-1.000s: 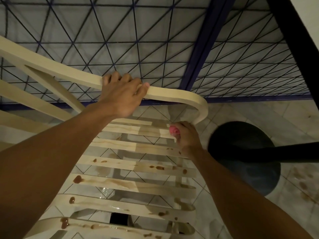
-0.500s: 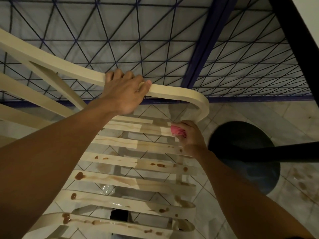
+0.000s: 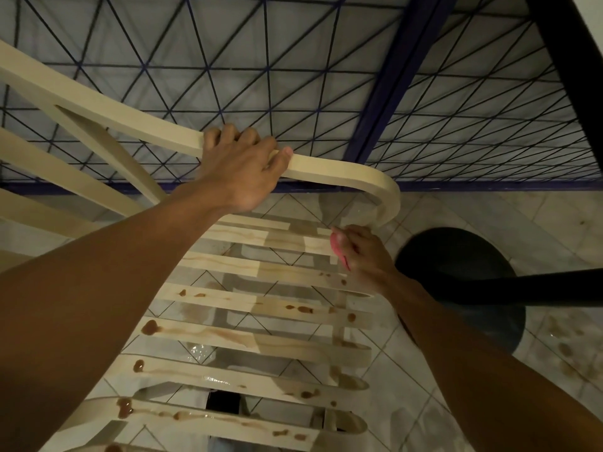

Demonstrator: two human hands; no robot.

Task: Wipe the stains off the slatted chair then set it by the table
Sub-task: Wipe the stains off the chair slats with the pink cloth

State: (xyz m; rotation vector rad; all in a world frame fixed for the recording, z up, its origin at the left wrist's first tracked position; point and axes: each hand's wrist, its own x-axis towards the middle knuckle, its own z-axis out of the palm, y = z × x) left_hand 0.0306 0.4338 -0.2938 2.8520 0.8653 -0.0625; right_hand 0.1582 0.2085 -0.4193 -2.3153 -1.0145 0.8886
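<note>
Four left fingers (image 3: 228, 133) hook chair (image 3: 326, 171); right fingers (image 3: 355, 238) pinch cloth (image 3: 336, 247).

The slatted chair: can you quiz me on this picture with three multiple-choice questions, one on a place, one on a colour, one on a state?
1. Where on the slatted chair does the left hand grip?
A) curved upper rail
B) a slat
C) a leg
2. What colour is the rag in the right hand?
A) blue
B) pink
C) white
3. How are the lower slats?
A) wiped clean
B) broken
C) spotted with brown stains
Answers: 1 A, its fingers curl over the rail; 2 B, pink shows beside the fingers; 3 C, brown blotches dot them.
</note>
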